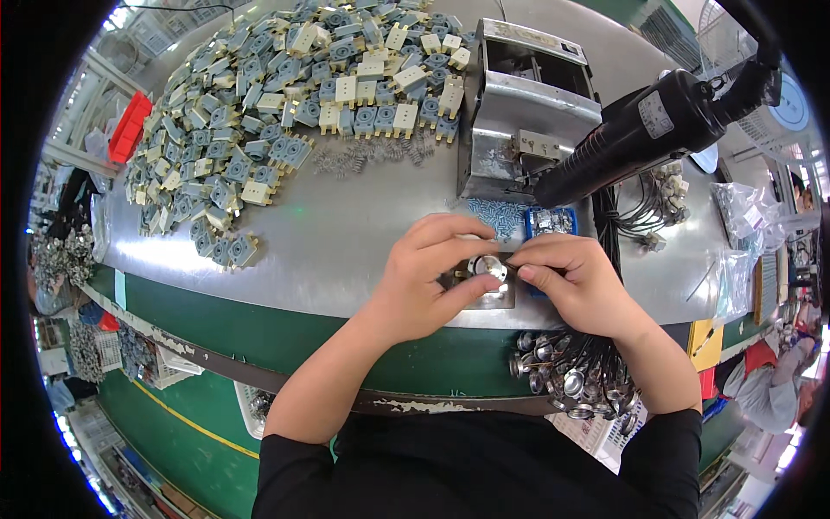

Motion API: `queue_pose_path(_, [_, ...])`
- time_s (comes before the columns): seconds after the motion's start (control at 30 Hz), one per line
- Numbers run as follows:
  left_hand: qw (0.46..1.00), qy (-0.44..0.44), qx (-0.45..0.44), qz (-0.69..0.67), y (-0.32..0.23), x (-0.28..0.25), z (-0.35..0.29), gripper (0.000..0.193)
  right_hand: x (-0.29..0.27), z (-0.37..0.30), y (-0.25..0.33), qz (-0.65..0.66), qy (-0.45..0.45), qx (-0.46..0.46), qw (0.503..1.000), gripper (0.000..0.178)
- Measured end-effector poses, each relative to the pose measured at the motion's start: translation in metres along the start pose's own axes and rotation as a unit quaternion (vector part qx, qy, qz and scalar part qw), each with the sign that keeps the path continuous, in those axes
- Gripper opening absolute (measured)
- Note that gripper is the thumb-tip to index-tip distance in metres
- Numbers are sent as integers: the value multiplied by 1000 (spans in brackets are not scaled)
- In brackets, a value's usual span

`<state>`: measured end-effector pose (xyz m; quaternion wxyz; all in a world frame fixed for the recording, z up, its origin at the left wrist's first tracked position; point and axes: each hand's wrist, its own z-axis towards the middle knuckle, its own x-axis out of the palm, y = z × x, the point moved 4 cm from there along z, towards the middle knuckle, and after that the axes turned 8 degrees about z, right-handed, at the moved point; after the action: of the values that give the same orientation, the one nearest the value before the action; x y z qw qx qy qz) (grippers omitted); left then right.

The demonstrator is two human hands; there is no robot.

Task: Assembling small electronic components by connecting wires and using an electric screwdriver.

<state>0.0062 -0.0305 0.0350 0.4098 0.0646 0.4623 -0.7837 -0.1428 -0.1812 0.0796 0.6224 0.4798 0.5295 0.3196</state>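
Observation:
A round, shiny metal cup-shaped part (488,268) lies between my hands, near the table's front edge. My left hand (424,281) curls round it from the left, thumb and fingers closed on its rim. From the right, my right hand (575,281) meets it with thumb and forefinger pinched together. Something thin and dark shows at those fingertips, too small to name. Beneath the part is a small metal plate (504,300), mostly covered by it and my fingers. Just beyond my hands are loose blue screws (493,214) and a blue tray (574,218) of small metal pieces.
A metal box-shaped machine (529,91) stands ahead, with a black electric screwdriver (640,130) slanting beside it. Grey-and-cream plastic blocks (259,112) are heaped at the far left, springs (372,156) before them. Black cables with round metal ends (575,381) hang at the front edge.

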Motion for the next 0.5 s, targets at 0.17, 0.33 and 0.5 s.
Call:
queue_pose_path(0.17, [998,54,-30,-11,0,10,-5,38,7,-1,1,-32,-23,-6,999,12])
queue_pose_path(0.33, [996,69,-27,44,-1,17,-10,35,10,-3,-8,-52,-46,22,997,9])
queue_pose_path(0.5, [995,85,-56,-8,6,19,-16,36,14,-2,-10,-72,-44,4,996,8])
